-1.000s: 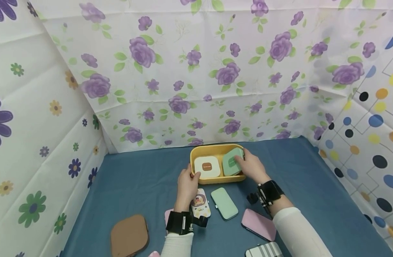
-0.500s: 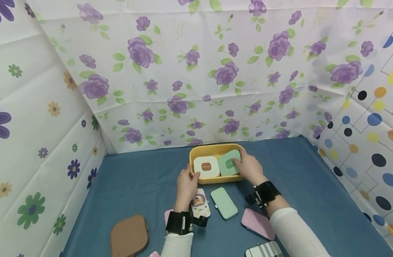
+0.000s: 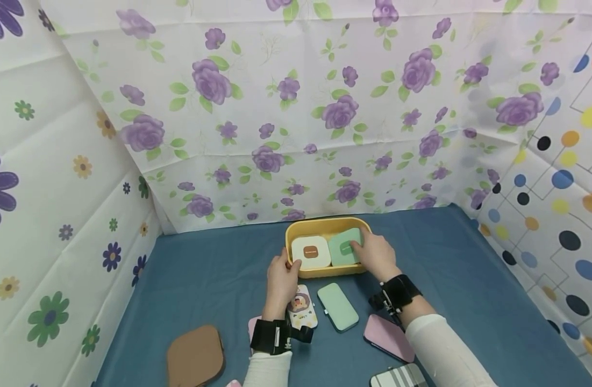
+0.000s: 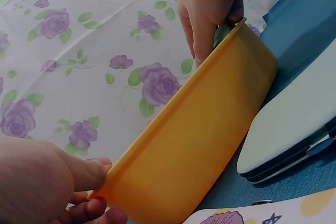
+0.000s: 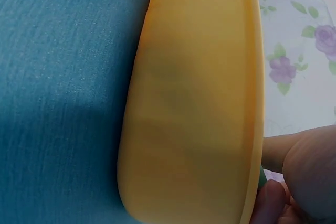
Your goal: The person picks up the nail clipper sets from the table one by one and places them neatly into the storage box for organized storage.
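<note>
In the head view, a yellow bin (image 3: 332, 272) stands at the back of the blue cloth. My left hand (image 3: 281, 282) pinches its rim at the front left corner, thumb on the near side in the left wrist view. Inside lies a white square case (image 3: 307, 262) with a brown label. Beside it, a green square case (image 3: 338, 252) sits in the right half, slightly tilted. My right hand (image 3: 377, 253) grips this green case by its right side, thumb on top. In the right wrist view the bin wall (image 5: 189, 103) hides most of the green case.
In front of the bin lie a cartoon-print case (image 3: 302, 314) and a mint-green case (image 3: 337, 306). Nearer are a pink case (image 3: 389, 337), a striped case (image 3: 399, 377) and a brown case (image 3: 194, 356). A flowered sheet (image 3: 276, 107) rises behind the bin.
My right hand has shifted left with the green case, which now lies close beside the white one and flatter. My left hand has kept its place on the rim.
</note>
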`<state>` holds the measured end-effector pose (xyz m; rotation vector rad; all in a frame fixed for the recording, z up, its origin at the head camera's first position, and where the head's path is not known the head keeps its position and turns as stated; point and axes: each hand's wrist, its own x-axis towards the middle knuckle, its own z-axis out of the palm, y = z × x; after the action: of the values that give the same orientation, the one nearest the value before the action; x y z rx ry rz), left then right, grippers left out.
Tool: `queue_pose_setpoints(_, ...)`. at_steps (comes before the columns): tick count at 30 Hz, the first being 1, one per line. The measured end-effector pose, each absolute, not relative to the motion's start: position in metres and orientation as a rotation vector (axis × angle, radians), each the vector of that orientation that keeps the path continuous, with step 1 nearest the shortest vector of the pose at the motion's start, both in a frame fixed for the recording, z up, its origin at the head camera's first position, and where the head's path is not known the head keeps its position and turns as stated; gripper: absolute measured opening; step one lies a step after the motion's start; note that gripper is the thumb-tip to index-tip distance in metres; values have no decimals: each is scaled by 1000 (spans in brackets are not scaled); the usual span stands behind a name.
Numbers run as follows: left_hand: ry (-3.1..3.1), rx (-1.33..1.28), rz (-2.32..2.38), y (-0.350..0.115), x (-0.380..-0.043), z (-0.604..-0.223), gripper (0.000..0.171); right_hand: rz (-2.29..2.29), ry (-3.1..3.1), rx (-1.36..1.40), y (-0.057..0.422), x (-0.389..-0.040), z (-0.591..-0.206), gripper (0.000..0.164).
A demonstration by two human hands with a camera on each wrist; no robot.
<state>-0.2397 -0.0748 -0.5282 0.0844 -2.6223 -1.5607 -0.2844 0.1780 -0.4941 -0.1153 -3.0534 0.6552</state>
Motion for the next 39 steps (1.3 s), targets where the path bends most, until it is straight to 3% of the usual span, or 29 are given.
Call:
queue_pose_setpoints(4, -2625, 82, -1548, -75, -241, -530, 62, 634, -3017, -101, 177, -282, -495, 61)
queue_pose_setpoints(11, -2618, 89, -1561, -75, -241, -528, 63, 638, -2893, 26, 177, -278, -496, 36)
queue_pose_setpoints(22, -2623, 84, -1562, -75, -241, -529, 62, 857, -2736, 35, 193, -272, -499, 26)
queue_pose_setpoints(27, -2628, 82, -1566, -74, -240, -530, 62, 953, -2671, -29, 210, -271, -504, 27)
queue_pose_setpoints(39, -2624, 89, -1557, -74, -240, -528, 62, 1365, -2854, -65, 258, -269, -521, 51)
